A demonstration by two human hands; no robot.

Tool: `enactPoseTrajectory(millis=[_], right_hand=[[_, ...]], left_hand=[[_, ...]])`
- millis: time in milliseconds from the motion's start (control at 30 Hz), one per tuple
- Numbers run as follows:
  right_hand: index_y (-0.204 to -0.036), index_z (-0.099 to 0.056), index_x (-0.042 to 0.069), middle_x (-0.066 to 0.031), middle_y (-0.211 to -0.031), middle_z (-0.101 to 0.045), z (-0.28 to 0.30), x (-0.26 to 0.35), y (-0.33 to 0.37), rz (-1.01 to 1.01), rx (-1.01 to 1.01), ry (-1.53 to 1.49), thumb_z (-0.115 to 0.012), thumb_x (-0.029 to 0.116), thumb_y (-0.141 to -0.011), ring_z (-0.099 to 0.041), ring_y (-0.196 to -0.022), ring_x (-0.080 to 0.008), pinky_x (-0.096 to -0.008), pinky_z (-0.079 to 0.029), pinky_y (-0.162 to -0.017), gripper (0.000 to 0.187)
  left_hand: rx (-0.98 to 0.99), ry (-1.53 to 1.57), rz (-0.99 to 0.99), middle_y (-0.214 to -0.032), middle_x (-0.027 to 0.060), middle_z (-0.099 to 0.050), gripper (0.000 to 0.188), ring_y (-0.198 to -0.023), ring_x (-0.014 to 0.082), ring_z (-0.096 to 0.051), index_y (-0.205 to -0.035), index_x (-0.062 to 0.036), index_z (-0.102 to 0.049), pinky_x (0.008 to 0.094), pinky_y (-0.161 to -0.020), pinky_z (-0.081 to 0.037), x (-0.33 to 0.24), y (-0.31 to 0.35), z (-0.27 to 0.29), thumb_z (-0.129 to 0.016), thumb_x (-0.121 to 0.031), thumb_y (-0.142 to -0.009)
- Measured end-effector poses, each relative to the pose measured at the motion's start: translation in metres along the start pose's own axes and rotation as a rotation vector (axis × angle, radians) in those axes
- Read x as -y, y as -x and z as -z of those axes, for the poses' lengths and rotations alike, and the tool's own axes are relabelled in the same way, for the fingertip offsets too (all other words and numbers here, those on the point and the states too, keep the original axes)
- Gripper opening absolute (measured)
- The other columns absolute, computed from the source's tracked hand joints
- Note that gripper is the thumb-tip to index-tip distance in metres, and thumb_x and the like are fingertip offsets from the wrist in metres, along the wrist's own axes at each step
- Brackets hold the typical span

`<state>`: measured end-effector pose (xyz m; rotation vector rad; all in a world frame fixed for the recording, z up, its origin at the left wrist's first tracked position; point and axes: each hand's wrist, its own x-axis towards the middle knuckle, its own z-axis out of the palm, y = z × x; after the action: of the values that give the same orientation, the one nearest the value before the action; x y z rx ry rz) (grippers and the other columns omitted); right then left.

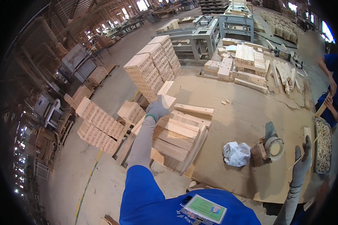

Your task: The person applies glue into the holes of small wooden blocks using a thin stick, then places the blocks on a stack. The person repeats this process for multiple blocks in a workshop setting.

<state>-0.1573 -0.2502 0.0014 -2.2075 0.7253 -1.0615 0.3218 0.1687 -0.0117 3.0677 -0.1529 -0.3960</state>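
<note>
Left hand (157, 108) apparently at block's (170, 101) edge

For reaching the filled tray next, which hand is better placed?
Probably the right hand: it is beside the tray, though apparently holding a thin stick. The left hand is farther, at a wooden block.

My left grip (157, 108) wears grey with a green cuff (151, 117); my right grip (301, 165) is grey too. My shirt (142, 189) is bright blue, the wooden pieces (178, 128) pale yellowish tan, the counter (202, 90) duller tan, the crumpled cloth (236, 154) white.
</note>
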Motion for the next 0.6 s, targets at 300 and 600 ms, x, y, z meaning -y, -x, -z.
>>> enactPoseTrajectory(millis=[300, 600], right_hand=[[-0.132, -0.048, -0.003, -0.0172, -0.133, -0.054, -0.012, 0.047, 0.006, 0.226, -0.092, -0.001, -0.067, 0.003, -0.085, -0.055, -0.118, -0.0258, -0.0357, -0.045, -0.097, 0.052], [-0.13, -0.05, -0.001, -0.0212, -0.124, -0.058, -0.016, 0.099, 0.01, 0.215, 0.019, -0.165, -0.071, 0.011, -0.083, -0.061, -0.109, -0.0319, -0.0365, -0.049, -0.09, 0.053]], left_hand=[[-0.394, 0.006, -0.187, -0.125, 0.0322, -0.048, 0.114, -0.11, 0.0424, -0.055, -0.15, -0.0047, -0.015, 0.0485, -0.089, -0.047, 0.001, 0.049, 0.025, -0.076, -0.045, -0.062], [0.137, 1.163, -0.946, -0.135, 0.0142, -0.047, 0.1, -0.12, 0.0216, -0.05, -0.147, -0.0001, -0.022, 0.036, -0.098, -0.045, -0.087, 0.181, 0.053, -0.078, -0.008, -0.065]])
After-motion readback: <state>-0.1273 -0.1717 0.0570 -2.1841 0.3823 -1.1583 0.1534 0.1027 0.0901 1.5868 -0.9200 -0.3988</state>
